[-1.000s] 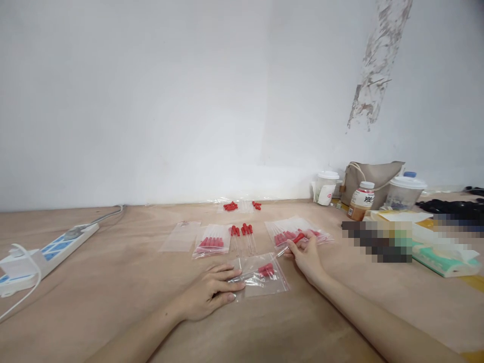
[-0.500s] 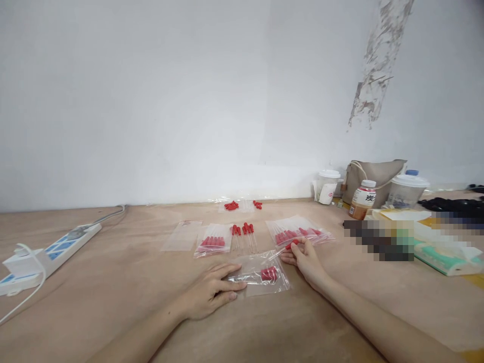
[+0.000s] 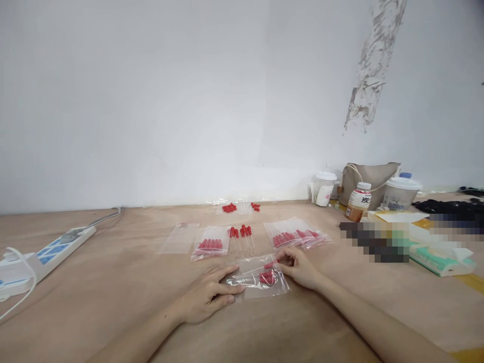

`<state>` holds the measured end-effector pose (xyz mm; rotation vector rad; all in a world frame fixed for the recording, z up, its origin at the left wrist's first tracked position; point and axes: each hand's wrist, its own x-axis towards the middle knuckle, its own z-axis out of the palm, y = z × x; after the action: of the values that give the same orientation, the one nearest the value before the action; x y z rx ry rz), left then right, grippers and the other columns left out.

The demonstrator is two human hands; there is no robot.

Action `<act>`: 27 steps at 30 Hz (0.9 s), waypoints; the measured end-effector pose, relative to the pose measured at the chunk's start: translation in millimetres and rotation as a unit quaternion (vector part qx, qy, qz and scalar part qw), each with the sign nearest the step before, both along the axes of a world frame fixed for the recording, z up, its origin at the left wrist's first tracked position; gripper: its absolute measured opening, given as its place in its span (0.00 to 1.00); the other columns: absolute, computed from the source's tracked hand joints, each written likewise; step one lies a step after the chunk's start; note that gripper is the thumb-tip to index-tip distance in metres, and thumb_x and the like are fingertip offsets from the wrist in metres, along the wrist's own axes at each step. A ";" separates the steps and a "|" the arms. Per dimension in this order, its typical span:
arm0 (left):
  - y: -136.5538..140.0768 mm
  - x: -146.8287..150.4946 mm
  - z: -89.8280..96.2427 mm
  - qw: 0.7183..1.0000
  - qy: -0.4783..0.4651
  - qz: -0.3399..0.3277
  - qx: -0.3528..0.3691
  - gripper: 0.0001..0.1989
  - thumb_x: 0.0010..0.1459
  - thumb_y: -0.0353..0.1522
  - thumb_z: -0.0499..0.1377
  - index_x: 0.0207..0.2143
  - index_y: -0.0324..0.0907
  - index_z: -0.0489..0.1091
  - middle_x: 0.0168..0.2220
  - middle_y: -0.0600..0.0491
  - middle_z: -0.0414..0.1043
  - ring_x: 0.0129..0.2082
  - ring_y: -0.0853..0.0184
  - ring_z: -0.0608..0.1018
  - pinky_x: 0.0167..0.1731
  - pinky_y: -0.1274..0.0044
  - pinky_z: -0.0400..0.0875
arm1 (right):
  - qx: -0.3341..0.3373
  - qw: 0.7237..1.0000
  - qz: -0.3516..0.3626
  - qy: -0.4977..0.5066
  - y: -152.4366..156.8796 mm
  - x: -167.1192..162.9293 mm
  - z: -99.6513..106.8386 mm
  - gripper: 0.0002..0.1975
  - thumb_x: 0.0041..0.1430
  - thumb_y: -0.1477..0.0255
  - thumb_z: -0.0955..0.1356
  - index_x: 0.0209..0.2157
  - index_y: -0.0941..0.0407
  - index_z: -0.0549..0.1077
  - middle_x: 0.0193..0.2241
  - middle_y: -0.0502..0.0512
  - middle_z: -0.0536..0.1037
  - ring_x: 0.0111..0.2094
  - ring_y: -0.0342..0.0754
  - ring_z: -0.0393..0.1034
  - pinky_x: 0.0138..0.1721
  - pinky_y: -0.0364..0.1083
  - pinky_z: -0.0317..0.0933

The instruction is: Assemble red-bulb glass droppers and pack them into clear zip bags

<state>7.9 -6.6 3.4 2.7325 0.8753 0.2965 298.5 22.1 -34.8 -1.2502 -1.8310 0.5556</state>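
Note:
A clear zip bag point(image 3: 252, 292) lies flat in front of me with several red-bulbed droppers point(image 3: 267, 278) inside, bulbs to the right. My left hand point(image 3: 207, 296) rests on the bag's left end, fingers stretched and apart, pressing it to the table. At the bag's right, open-looking end, my right hand point(image 3: 298, 267) pinches a single dropper point(image 3: 270, 264) near its red bulb; its clear stem lies within the bag. Just beyond, several loose droppers point(image 3: 242, 233) lie side by side. Filled bags of droppers stand to their left point(image 3: 212, 242) and right point(image 3: 291, 229).
An unfilled clear bag point(image 3: 179, 239) lies at the left. Small red bulbs point(image 3: 229, 207) sit on plastic by the wall. A power strip point(image 3: 62, 249) is far left. A lidded cup point(image 3: 324, 190), a drink bottle point(image 3: 359, 202), a grey bag point(image 3: 372, 179) and a tissue pack point(image 3: 440, 257) crowd the right.
My right hand has moved left and nearer, sliding the dropper further into the bag. The left hand keeps its place on the bag. The view has shifted slightly.

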 end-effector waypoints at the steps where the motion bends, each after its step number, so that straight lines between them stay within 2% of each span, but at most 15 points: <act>1: 0.3 0.1 -0.1 1.000 0.000 -0.001 0.002 0.17 0.60 0.38 0.48 0.52 0.58 0.58 0.60 0.59 0.47 0.57 0.60 0.55 0.52 0.66 0.54 | 0.009 1.000 0.000 -0.010 0.4 -2.0 -0.2 0.09 0.46 0.66 0.67 0.27 0.58 0.73 0.28 0.54 0.71 0.31 0.46 0.63 0.33 0.45 0.58; 5: 1.1 0.1 -1.0 1.000 -0.008 -0.003 0.007 0.16 0.60 0.38 0.47 0.52 0.58 0.59 0.59 0.59 0.47 0.56 0.60 0.56 0.52 0.66 0.55 | 0.043 0.995 0.067 -0.055 0.9 -4.4 2.3 0.10 0.52 0.68 0.63 0.28 0.55 0.75 0.32 0.55 0.72 0.36 0.48 0.63 0.40 0.48 0.56; 8: 0.6 -1.0 -2.5 1.000 -0.015 -0.002 0.006 0.16 0.60 0.38 0.47 0.51 0.58 0.59 0.59 0.59 0.48 0.56 0.60 0.57 0.52 0.67 0.56 | 0.022 0.992 0.114 -0.046 1.1 4.1 7.4 0.10 0.52 0.68 0.63 0.30 0.55 0.75 0.35 0.55 0.72 0.39 0.49 0.64 0.42 0.48 0.56; 10: -0.4 -2.0 -3.0 1.000 -0.019 0.005 0.008 0.17 0.60 0.38 0.47 0.53 0.57 0.57 0.59 0.58 0.49 0.56 0.60 0.57 0.52 0.66 0.55 | -0.018 0.996 0.086 -0.001 1.9 12.3 10.7 0.10 0.51 0.67 0.63 0.29 0.56 0.74 0.32 0.55 0.73 0.35 0.48 0.65 0.38 0.47 0.58; 12: -1.5 -2.7 -2.7 0.999 -0.027 0.015 0.011 0.20 0.60 0.38 0.48 0.55 0.55 0.53 0.58 0.56 0.51 0.56 0.60 0.58 0.52 0.66 0.55 | -0.048 0.997 0.026 0.049 3.8 19.2 13.1 0.10 0.50 0.66 0.63 0.27 0.58 0.72 0.27 0.53 0.73 0.29 0.46 0.66 0.32 0.45 0.59; 14: -2.0 -2.9 -2.4 0.999 -0.034 0.023 0.011 0.23 0.59 0.39 0.48 0.57 0.52 0.49 0.57 0.54 0.54 0.55 0.61 0.58 0.52 0.66 0.55 | -0.061 0.994 -0.017 0.093 7.0 22.5 14.7 0.09 0.47 0.66 0.65 0.26 0.58 0.69 0.23 0.51 0.72 0.25 0.44 0.65 0.27 0.43 0.59; 16: -1.3 -2.8 -2.8 0.999 -0.031 0.029 0.008 0.25 0.59 0.40 0.48 0.58 0.50 0.47 0.57 0.53 0.54 0.55 0.60 0.58 0.53 0.66 0.55 | -0.057 0.991 -0.031 0.113 11.8 20.7 16.6 0.08 0.44 0.68 0.66 0.26 0.58 0.67 0.23 0.50 0.72 0.23 0.42 0.64 0.25 0.41 0.58; 18: 0.4 -2.8 -4.6 0.999 -0.019 0.034 0.005 0.26 0.59 0.40 0.47 0.59 0.49 0.43 0.59 0.53 0.49 0.57 0.59 0.55 0.54 0.66 0.53 | -0.042 0.994 -0.044 0.092 18.3 13.6 19.5 0.06 0.43 0.71 0.66 0.26 0.58 0.67 0.23 0.50 0.72 0.24 0.42 0.65 0.25 0.41 0.59; 21: 3.3 -3.2 -8.4 0.999 -0.003 0.035 0.006 0.26 0.60 0.41 0.46 0.59 0.49 0.42 0.61 0.54 0.41 0.58 0.60 0.52 0.55 0.65 0.50 | -0.029 0.996 -0.079 0.005 31.7 -5.7 25.8 0.05 0.43 0.75 0.65 0.27 0.58 0.69 0.22 0.50 0.73 0.25 0.42 0.67 0.27 0.40 0.59; 24: 4.1 -3.6 -10.1 0.999 -0.008 0.032 0.012 0.25 0.60 0.41 0.46 0.59 0.49 0.45 0.61 0.54 0.42 0.58 0.60 0.52 0.55 0.65 0.51 | -0.035 0.993 -0.104 -0.041 49.2 -30.8 32.5 0.07 0.44 0.77 0.64 0.28 0.58 0.71 0.22 0.51 0.74 0.26 0.43 0.68 0.29 0.41 0.60; 27: 2.6 -3.4 -8.2 0.999 -0.016 0.030 0.016 0.25 0.60 0.40 0.47 0.58 0.49 0.47 0.60 0.53 0.45 0.57 0.59 0.54 0.54 0.65 0.52 | -0.049 0.988 -0.134 -0.064 68.5 -54.8 36.6 0.09 0.43 0.77 0.65 0.30 0.58 0.72 0.27 0.56 0.75 0.31 0.47 0.69 0.34 0.43 0.59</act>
<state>4.5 -4.0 -4.8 2.7263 0.9522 0.3677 243.7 90.6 1.7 -1.6009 -1.7164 0.4272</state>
